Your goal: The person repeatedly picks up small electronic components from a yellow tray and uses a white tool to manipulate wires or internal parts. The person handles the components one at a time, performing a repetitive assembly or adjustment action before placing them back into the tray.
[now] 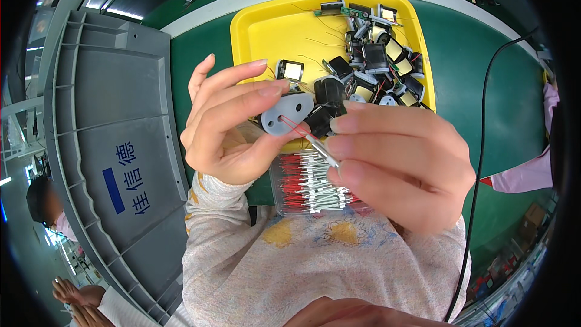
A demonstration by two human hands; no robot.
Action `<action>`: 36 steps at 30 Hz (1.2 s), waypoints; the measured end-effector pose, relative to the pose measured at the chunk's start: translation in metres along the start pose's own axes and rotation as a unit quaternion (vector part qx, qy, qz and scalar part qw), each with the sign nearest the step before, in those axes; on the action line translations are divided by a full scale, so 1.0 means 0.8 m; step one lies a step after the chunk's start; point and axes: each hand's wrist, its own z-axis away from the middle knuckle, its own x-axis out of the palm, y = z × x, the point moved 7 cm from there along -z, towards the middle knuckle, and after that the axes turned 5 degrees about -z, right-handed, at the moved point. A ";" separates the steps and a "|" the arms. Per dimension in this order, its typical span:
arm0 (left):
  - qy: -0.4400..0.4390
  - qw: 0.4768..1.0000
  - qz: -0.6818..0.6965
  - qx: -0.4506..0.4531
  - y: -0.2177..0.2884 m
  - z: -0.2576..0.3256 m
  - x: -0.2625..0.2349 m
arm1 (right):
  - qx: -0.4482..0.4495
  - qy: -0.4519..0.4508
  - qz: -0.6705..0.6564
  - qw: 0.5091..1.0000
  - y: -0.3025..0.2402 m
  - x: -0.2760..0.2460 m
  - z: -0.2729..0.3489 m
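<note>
My left hand (pixel 227 124) pinches a small device by its light grey oval end cap (pixel 285 115), which has several round holes. Thin red wires (pixel 293 126) run from one hole to a slim white and silvery piece (pixel 322 150). My right hand (pixel 402 163) grips that piece between thumb and fingers; its exact kind is unclear. Both hands are raised over the near side of a yellow tray (pixel 260 30). Under them, a clear box (pixel 279 203) holds many red-wired parts with white ends, partly hidden by my right hand.
Small black devices (pixel 375 57) with wires pile up at the tray's right. One more (pixel 290 71) lies near my left fingers. A grey crate (pixel 115 127) stands at left, and a black cable (pixel 482 133) hangs at right. Other people's hands (pixel 75 297) and a pink sleeve (pixel 523 169) are nearby.
</note>
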 end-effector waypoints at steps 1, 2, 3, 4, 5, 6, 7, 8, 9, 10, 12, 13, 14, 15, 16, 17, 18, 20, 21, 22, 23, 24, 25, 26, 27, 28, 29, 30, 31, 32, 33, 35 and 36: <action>-0.003 1.000 -0.007 0.005 0.001 0.000 0.000 | 0.000 -0.005 0.002 1.000 0.004 0.001 -0.001; -0.007 1.000 -0.011 0.011 0.002 0.000 0.002 | 0.001 -0.010 0.007 1.000 0.006 0.000 -0.001; -0.012 1.000 -0.015 0.016 0.003 -0.001 0.003 | 0.012 -0.023 0.014 1.000 0.010 -0.001 -0.002; -0.033 0.999 -0.031 0.030 0.006 -0.003 0.006 | 0.025 -0.024 0.007 0.999 0.016 -0.001 -0.002; -0.055 0.996 -0.045 0.045 0.010 -0.006 0.009 | 0.039 -0.025 0.000 0.999 0.022 0.000 -0.001; -0.076 0.994 -0.059 0.060 0.013 -0.008 0.012 | 0.055 -0.014 -0.021 0.998 0.031 0.003 0.003; -0.079 0.994 -0.040 0.061 0.012 -0.008 0.015 | 0.070 -0.009 -0.032 0.997 0.035 0.002 0.003; -0.081 0.995 -0.029 0.058 0.008 -0.008 0.016 | 0.083 -0.005 -0.051 0.995 0.040 0.004 0.004; -0.083 0.995 -0.016 0.056 0.007 -0.008 0.017 | 0.095 -0.008 -0.059 0.994 0.043 0.003 0.002; -0.074 0.997 0.016 0.019 0.003 -0.007 0.015 | 0.110 -0.013 -0.062 0.992 0.045 0.002 0.001; -0.053 0.994 0.083 -0.053 -0.002 -0.004 0.014 | 0.144 -0.025 -0.061 0.987 0.047 0.000 -0.001; -0.035 0.991 0.110 -0.070 -0.003 -0.005 0.013 | 0.163 -0.032 -0.058 0.984 0.048 0.000 -0.001; -0.030 0.992 0.110 -0.057 -0.002 -0.004 0.012 | 0.174 -0.034 -0.043 0.983 0.047 0.000 -0.002; -0.025 0.993 0.110 -0.043 -0.003 -0.004 0.011 | 0.185 -0.036 -0.029 0.982 0.047 0.000 -0.002; -0.019 0.993 0.109 -0.029 -0.003 -0.003 0.010 | 0.196 -0.038 -0.015 0.980 0.047 0.000 -0.002; -0.020 0.995 0.091 -0.019 -0.002 -0.003 0.009 | 0.198 -0.049 -0.014 0.979 0.047 0.001 -0.003; -0.020 0.997 0.072 -0.009 -0.001 -0.003 0.008 | 0.200 -0.060 -0.013 0.978 0.047 0.001 -0.004; -0.027 0.999 0.045 0.001 0.002 -0.003 0.007 | 0.186 -0.065 0.001 0.980 0.046 0.001 -0.005; -0.034 0.999 0.037 0.002 0.005 -0.005 0.007 | 0.170 -0.059 0.014 0.984 0.045 0.002 -0.003; -0.040 0.999 0.028 0.002 0.008 -0.005 0.007 | 0.155 -0.058 0.027 0.986 0.044 0.003 -0.002; -0.040 0.999 0.035 -0.001 0.007 -0.004 0.006 | 0.140 -0.057 0.039 0.988 0.042 0.004 -0.001; -0.041 0.998 0.041 -0.004 0.007 -0.002 0.006 | 0.126 -0.060 0.052 0.989 0.040 0.006 -0.001; -0.041 0.998 0.048 -0.008 0.007 -0.001 0.005 | 0.107 -0.061 0.071 0.990 0.037 0.008 -0.001; -0.041 0.998 0.044 -0.012 0.008 -0.001 0.004 | 0.088 -0.061 0.090 0.990 0.033 0.010 0.000; -0.040 0.998 0.041 -0.016 0.010 0.001 0.004 | 0.066 -0.059 0.116 0.989 0.026 0.012 0.001; -0.039 0.998 0.038 -0.020 0.010 0.001 0.005 | 0.035 -0.069 0.134 0.988 0.022 0.014 0.002; -0.035 0.999 0.029 -0.007 0.012 0.002 0.004 | 0.003 -0.079 0.150 0.986 0.017 0.016 0.004; -0.031 0.999 0.019 0.006 0.014 0.003 0.003 | -0.029 -0.087 0.166 0.982 0.013 0.018 0.006; -0.027 0.999 0.010 0.019 0.016 0.004 0.002 | -0.049 -0.089 0.169 0.980 0.011 0.020 0.008; -0.027 0.999 0.023 0.021 0.016 0.004 0.002 | -0.060 -0.092 0.164 0.980 0.009 0.021 0.008; -0.027 0.999 0.036 0.023 0.015 0.004 0.002 | -0.071 -0.094 0.159 0.980 0.008 0.022 0.009; -0.037 0.998 0.054 0.020 0.013 0.004 0.003 | -0.062 -0.103 0.135 0.984 0.008 0.022 0.008; -0.048 0.997 0.058 0.014 0.012 0.002 0.003 | -0.054 -0.109 0.121 0.985 0.009 0.022 0.007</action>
